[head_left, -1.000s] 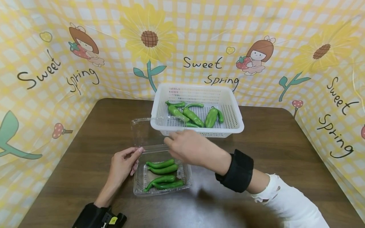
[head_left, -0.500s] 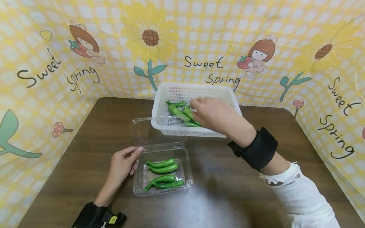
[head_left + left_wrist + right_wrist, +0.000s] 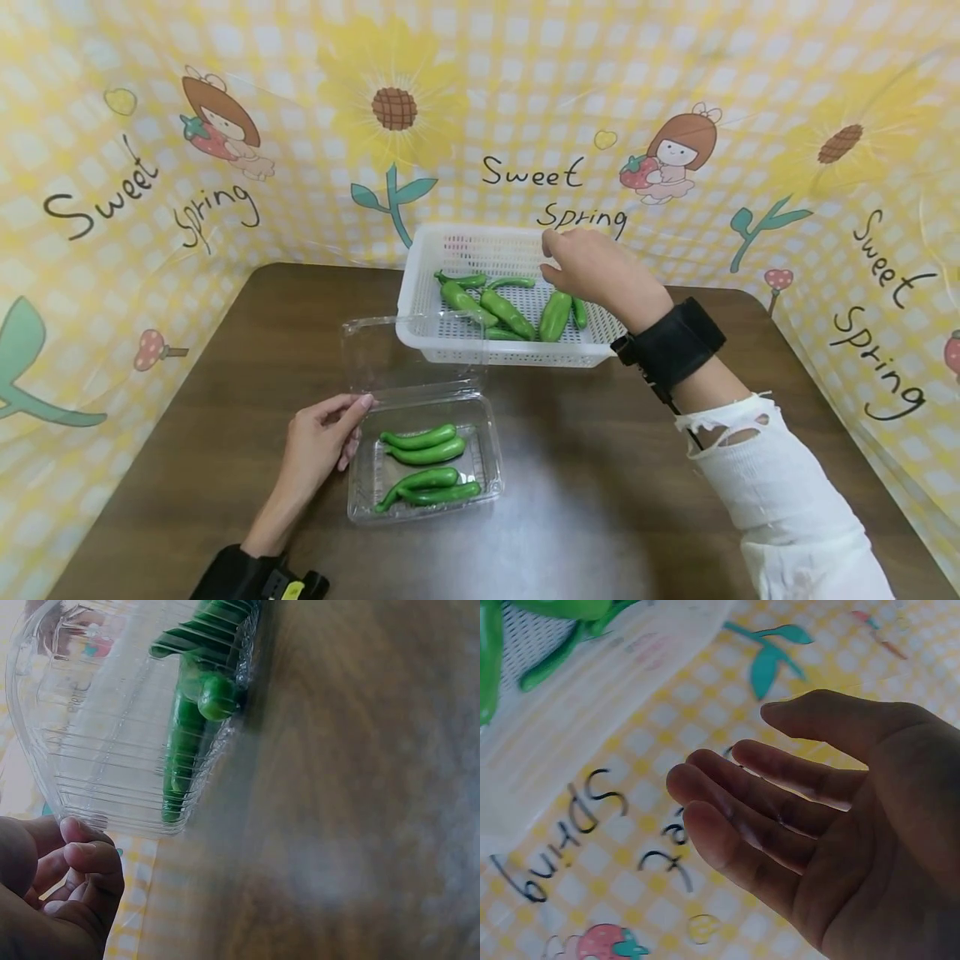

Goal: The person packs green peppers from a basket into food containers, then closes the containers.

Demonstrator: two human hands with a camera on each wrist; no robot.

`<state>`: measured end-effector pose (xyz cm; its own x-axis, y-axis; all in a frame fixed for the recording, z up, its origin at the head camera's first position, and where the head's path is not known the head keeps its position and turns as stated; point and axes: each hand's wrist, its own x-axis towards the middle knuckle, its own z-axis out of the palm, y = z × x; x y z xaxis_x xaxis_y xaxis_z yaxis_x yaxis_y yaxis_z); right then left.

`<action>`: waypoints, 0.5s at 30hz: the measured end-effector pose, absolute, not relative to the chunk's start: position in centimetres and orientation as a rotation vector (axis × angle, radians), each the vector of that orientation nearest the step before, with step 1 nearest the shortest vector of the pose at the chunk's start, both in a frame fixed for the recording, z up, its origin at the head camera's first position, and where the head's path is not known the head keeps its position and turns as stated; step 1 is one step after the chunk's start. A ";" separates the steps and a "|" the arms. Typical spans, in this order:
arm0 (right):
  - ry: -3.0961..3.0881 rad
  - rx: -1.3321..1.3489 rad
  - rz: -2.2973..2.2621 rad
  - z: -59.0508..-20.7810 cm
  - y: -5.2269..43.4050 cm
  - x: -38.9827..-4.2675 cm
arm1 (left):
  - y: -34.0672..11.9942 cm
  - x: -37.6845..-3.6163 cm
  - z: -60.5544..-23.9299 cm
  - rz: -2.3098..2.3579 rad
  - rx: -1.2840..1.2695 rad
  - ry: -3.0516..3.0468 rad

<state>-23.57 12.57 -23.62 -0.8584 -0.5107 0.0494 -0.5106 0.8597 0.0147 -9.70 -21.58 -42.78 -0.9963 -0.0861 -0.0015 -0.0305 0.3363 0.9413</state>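
1. Four green peppers (image 3: 423, 462) in the clear box (image 3: 487, 450) on the near part of the table (image 3: 637, 467), all with the long axis running left to right across the box; thin stem ends at the left, the lowest pair tilted slightly up toward the right.
2. In the left wrist view, same peppers (image 3: 191, 735) seen through the ribbed wall of the box (image 3: 97, 750), packed close together.
3. Box lid (image 3: 408, 350) swung open and standing up behind the box, leaning against the front of the white basket (image 3: 450, 250).
4. Left hand (image 3: 318, 446) resting at the left rim of the box, thumb tip touching the rim, other fingers loosely curled against the side wall; no firm grasp visible.
5. Right hand (image 3: 596, 271) over the far right part of the basket, fingers loose and slightly bent, holding nothing; in the right wrist view, palm (image 3: 832, 825) bare and released, fingers apart from the basket rim (image 3: 592, 727).
6. Basket at the far edge of the table, touching the lid; inside, several more peppers (image 3: 510, 312), most lying at a slant from far left to near right, one plump pepper (image 3: 555, 315) nearly upright in the view, just below the right hand.
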 end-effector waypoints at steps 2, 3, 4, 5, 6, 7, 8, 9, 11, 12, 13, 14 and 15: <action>-3.026 0.785 -0.011 -24.0 12.9 -24.5 | -21.6 -9.5 -42.9 -1.782 0.110 -2.530; -3.049 0.770 -0.013 -24.2 13.0 -24.9 | -21.6 -9.5 -42.9 -1.781 0.103 -2.529; -3.068 0.750 -0.015 -24.5 13.2 -25.3 | -21.6 -9.5 -43.0 -1.779 0.096 -2.528; -3.079 0.738 -0.025 -24.7 13.3 -25.7 | -21.6 -9.5 -43.0 -1.776 0.090 -2.525; -3.094 0.726 -0.032 -24.9 13.5 -26.1 | -21.6 -9.5 -43.0 -1.771 0.086 -2.525; -3.110 0.716 -0.035 -25.1 13.6 -26.4 | -21.6 -9.5 -43.0 -1.766 0.084 -2.525; -3.123 0.709 -0.042 -25.3 13.8 -26.7 | -21.6 -9.6 -42.9 -1.761 0.085 -2.526; -3.136 0.704 -0.053 -25.5 13.9 -27.0 | -21.6 -9.6 -42.9 -1.755 0.085 -2.529; -3.162 0.688 -0.083 -26.0 14.2 -27.6 | -21.7 -9.6 -42.9 -1.746 0.088 -2.535; -3.176 0.678 -0.091 -26.2 14.3 -27.8 | -21.7 -9.6 -42.9 -1.743 0.089 -2.539; -3.182 0.673 -0.097 -26.5 14.4 -28.0 | -21.7 -9.7 -42.8 -1.741 0.089 -2.540; -3.188 0.665 -0.105 -26.8 14.5 -28.3 | -21.7 -9.7 -42.8 -1.740 0.092 -2.542; -3.195 0.657 -0.106 -27.0 14.6 -28.5 | -21.7 -9.7 -42.8 -1.740 0.092 -2.541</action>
